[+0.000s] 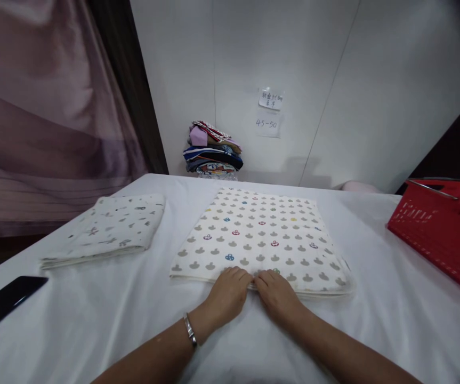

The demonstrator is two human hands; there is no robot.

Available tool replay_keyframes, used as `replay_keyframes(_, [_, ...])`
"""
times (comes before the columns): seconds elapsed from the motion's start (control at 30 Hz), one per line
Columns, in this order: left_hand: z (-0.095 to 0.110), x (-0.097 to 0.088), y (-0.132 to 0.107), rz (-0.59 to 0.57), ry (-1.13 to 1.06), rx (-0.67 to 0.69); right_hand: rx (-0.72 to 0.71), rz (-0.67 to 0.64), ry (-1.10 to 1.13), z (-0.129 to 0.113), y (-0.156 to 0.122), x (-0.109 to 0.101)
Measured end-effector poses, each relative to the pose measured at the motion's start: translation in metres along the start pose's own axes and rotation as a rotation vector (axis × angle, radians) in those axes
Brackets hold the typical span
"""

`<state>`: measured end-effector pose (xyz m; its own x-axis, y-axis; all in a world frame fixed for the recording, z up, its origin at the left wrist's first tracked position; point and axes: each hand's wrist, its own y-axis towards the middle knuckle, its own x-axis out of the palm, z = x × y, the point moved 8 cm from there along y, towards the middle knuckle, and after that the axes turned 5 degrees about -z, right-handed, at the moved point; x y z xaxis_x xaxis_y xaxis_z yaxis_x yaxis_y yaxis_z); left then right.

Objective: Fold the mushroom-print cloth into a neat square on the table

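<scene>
A folded white cloth (253,240) printed with grey mushroom-like shapes and a few coloured ones lies flat in front of me. At the middle of its near edge, my left hand (228,293) has its fingers curled over the fabric. Right beside it, my right hand (278,294) grips the same edge, and the fingertips of both hands nearly meet. The thumbs are mostly hidden. A second folded white cloth (113,226) with a sparse grey print rests to the left, apart from my hands.
A white sheet covers the table (105,320). A black phone-like slab (8,301) lies at the left edge. On the right stands a red plastic basket (441,229) with a metal handle. Stacked folded fabrics (214,152) sit beyond the far edge, near a wall with paper notes (269,112).
</scene>
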<state>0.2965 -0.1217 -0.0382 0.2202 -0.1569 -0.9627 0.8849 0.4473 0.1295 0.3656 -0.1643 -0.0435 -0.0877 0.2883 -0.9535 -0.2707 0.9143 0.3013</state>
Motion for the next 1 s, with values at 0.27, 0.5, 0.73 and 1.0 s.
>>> replay_keyframes(0.27, [-0.019,-0.005,-0.007,0.032,0.124,-0.012,0.007,-0.034,0.005,0.0,0.001,-0.003])
replay_keyframes(0.5, [-0.032,-0.004,-0.018,0.033,0.158,-0.004,-0.001,-0.032,-0.043,-0.009,0.008,0.008])
replay_keyframes(0.73, [-0.036,-0.011,-0.026,0.063,0.219,0.002,-0.017,-0.123,-0.045,-0.006,0.004,0.012])
replay_keyframes(1.0, [-0.042,-0.015,-0.031,0.038,0.282,-0.048,-0.036,-0.239,-0.125,-0.029,0.034,0.017])
